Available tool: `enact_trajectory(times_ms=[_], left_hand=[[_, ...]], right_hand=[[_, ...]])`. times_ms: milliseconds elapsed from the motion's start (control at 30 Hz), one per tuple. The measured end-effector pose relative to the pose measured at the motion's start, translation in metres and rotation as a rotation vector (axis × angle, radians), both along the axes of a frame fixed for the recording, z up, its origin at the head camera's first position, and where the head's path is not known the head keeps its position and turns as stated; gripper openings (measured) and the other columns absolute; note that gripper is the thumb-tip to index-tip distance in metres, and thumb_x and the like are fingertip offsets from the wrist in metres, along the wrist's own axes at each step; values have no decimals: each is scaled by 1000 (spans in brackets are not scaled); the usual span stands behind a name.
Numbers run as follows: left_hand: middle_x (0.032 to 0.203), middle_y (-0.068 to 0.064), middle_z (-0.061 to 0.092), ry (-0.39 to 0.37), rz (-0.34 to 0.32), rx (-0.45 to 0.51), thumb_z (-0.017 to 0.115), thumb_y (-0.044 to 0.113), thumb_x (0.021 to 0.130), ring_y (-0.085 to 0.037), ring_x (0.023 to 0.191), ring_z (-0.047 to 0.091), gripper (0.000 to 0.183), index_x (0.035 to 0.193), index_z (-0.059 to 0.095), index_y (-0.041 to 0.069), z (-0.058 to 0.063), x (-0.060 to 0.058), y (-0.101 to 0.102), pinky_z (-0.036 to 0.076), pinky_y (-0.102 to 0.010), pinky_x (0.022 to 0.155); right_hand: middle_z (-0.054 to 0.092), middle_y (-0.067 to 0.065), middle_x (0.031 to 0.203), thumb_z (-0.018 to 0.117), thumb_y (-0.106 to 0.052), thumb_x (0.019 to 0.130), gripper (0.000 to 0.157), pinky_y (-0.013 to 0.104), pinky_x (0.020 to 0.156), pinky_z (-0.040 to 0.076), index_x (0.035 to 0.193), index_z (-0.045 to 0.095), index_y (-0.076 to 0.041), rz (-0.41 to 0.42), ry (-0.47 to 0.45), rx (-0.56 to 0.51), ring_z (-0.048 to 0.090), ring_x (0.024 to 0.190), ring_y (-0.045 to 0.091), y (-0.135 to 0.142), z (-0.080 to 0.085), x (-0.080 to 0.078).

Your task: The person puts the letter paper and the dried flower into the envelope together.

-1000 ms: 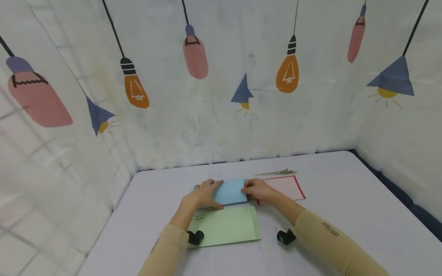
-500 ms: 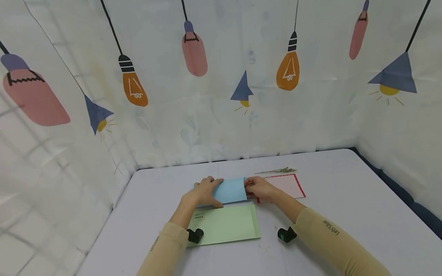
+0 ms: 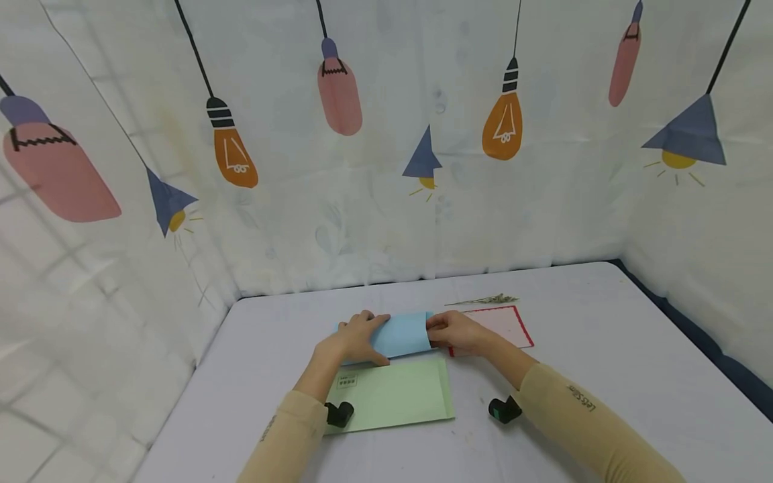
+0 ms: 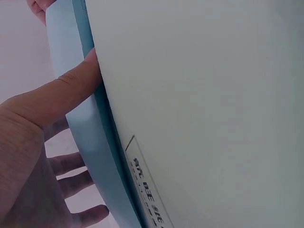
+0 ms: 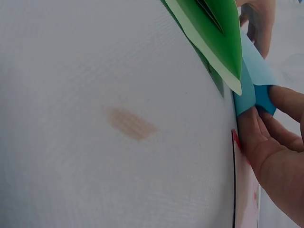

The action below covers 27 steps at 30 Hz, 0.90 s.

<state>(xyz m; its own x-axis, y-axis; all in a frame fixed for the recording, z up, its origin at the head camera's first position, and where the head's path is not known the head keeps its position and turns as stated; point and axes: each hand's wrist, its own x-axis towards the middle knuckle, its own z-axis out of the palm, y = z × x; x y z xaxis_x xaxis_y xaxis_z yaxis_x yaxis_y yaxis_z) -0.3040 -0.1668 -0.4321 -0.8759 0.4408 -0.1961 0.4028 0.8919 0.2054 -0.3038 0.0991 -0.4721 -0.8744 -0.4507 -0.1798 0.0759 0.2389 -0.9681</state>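
Observation:
A light blue envelope (image 3: 403, 333) lies on the table with its mouth at the right end, bowed apart, darker blue inside in the right wrist view. My left hand (image 3: 361, 337) grips it across its left part, thumb (image 4: 78, 83) along the near edge and fingers at the far edge. At the mouth, my right hand (image 3: 453, 333) holds the envelope's end, thumb (image 5: 250, 124) at the lower edge and fingertips at the upper side and opening. Directly in front lies a pale green envelope (image 3: 395, 396) with a small printed box.
A pink card (image 3: 498, 327) with a red border lies under and right of my right hand. Behind it is a dried flower sprig (image 3: 488, 300). The white table (image 3: 574, 315) meets a lamp-patterned cloth wall (image 3: 374, 235). A brown stain (image 5: 130, 124) marks the tabletop.
My right fingers have shifted at the envelope's mouth, and the dark strip seen there a second ago is now covered. The left hand and other items stay put.

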Motion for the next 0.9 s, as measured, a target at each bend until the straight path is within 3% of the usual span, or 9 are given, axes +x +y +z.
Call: enact_trajectory(times_ms=[200, 700, 900], left_hand=[[141, -9, 39, -20, -9, 1, 83, 52, 69, -31, 126, 41, 98, 150, 34, 26, -2, -3, -5, 33, -61, 95], [142, -7, 41, 25, -27, -15, 82, 53, 68, -31, 128, 40, 97, 149, 37, 25, 2, -1, -5, 31, -56, 100], [145, -7, 39, 0, -14, -29, 83, 51, 69, -32, 129, 39, 97, 150, 36, 25, 6, 1, -6, 31, -58, 98]], right_hand=[[61, 14, 122, 63, -13, 94, 44, 35, 90, 49, 131, 52, 8, 7, 0, 6, 59, 111, 23, 1, 1, 0], [59, 17, 125, 63, -13, 94, 46, 36, 90, 49, 131, 51, 11, -7, -22, -7, 58, 113, 24, 0, 1, -1], [57, 19, 127, 62, -13, 95, 47, 36, 91, 49, 133, 49, 11, -9, -31, -15, 58, 114, 26, 2, 1, -1]])
